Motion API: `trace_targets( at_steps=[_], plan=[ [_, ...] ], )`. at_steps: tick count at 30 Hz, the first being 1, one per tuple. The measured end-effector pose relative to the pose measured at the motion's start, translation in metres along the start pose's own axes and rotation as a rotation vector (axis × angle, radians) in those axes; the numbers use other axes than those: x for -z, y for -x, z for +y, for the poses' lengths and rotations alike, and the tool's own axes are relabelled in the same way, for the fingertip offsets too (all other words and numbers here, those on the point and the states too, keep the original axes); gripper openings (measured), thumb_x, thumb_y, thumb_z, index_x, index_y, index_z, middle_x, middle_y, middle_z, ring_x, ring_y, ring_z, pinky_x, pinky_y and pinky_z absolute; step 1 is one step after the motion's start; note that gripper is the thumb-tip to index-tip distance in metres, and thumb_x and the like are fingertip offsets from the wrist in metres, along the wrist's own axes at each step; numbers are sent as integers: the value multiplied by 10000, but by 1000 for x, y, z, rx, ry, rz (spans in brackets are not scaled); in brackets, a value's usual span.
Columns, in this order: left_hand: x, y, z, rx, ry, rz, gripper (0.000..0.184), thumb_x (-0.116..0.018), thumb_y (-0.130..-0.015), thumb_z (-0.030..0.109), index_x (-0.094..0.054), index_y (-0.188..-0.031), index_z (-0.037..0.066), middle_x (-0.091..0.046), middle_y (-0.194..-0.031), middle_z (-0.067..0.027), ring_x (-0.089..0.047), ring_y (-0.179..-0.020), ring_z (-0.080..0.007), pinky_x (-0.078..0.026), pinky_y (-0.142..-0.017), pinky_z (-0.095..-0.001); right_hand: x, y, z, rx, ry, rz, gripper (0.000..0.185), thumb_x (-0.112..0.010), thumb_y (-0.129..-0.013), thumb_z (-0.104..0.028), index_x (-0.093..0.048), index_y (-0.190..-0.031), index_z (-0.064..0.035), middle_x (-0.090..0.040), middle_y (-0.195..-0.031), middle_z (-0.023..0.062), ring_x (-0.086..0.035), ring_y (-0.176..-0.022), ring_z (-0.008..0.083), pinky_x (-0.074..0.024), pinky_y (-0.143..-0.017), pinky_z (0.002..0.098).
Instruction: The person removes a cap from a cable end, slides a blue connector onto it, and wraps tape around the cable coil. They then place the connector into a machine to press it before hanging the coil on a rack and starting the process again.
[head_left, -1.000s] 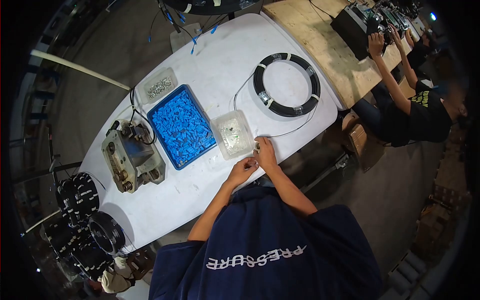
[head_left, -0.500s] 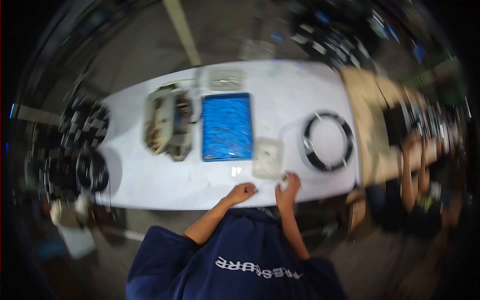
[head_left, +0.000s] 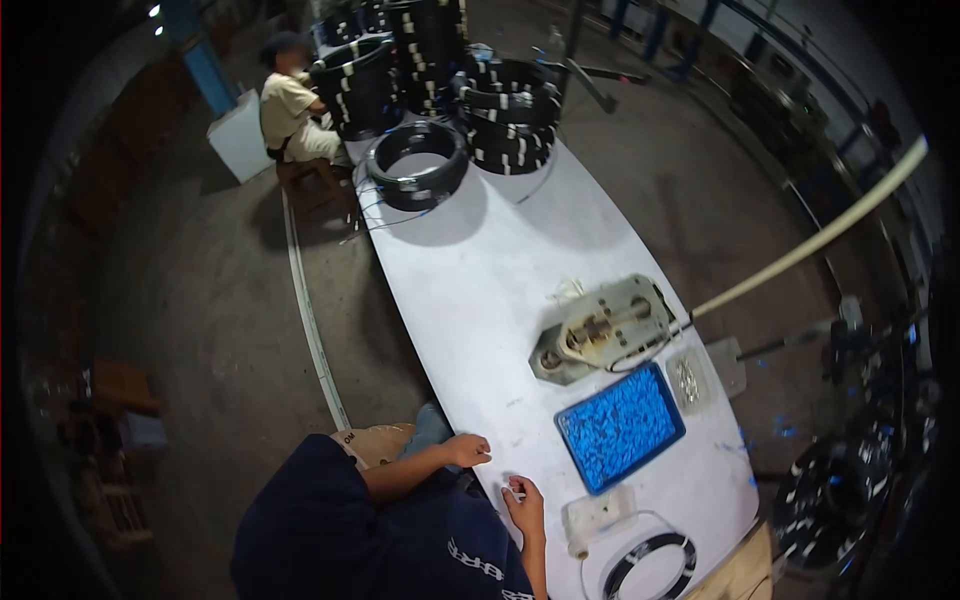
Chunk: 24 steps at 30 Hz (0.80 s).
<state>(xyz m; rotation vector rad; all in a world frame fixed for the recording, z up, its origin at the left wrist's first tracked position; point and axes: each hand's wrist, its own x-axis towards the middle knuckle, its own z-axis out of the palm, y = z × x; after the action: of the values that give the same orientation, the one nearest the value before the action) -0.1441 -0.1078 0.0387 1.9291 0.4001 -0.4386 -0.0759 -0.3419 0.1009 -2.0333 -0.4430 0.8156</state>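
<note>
Worktop (head_left: 500,260): surfaced in plain white.
Floor (head_left: 200,300): dull grey, seen on both sides of the worktop.
Pale strip (head_left: 312,335): laid on the floor left of the worktop.
Wooden stool (head_left: 308,185): placed beside the worktop's far end.
Blue column (head_left: 195,60): seen beyond the worktop, far left.

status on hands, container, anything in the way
Left hand and right hand apart near edge of table, grip unclear. Translucent container nearest right hand, next to blue tray. Nothing visible between hands.
</note>
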Motion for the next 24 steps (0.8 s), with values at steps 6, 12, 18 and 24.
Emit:
trace_targets(
  at_steps=[6,12,18,24],
  plan=[
    [74,-21,-27,35,-33,-3,476,-639,-858,450,-669,-1106,44,-701,-1045,-170,-676,-964,-308,-534,-838,-398,-13,-99,-49,-13,14,-8,291,-725,-857,-198,-660,-1091,-37,-698,-972,66,-657,-832,150,-513,-702,282],
    [205,-70,-54,-11,-89,-1,450,-637,-881,445,-678,-1096,51,-706,-1027,-159,-677,-960,-310,-535,-843,-396,-69,-191,-117,5,-81,23,304,-728,-868,-202,-650,-1089,-8,-689,-959,67,-659,-860,160,-535,-786,297],
    [356,-127,-42,-51,436,279,282,-644,-933,300,-692,-1068,56,-711,-1002,-69,-663,-916,-168,-520,-812,-318,-115,-303,-180,-97,-307,-146,270,-697,-890,-149,-640,-1132,-41,-667,-1013,43,-621,-882,134,-501,-762,266],
    [527,-183,25,-185,1008,664,444,-609,-954,346,-542,-1295,69,-625,-1243,-72,-586,-1152,-182,-453,-950,-350,-70,-487,-301,276,-433,54,178,-587,-899,-40,-620,-1074,-46,-639,-945,36,-610,-854,132,-501,-733,268]
  ],
)
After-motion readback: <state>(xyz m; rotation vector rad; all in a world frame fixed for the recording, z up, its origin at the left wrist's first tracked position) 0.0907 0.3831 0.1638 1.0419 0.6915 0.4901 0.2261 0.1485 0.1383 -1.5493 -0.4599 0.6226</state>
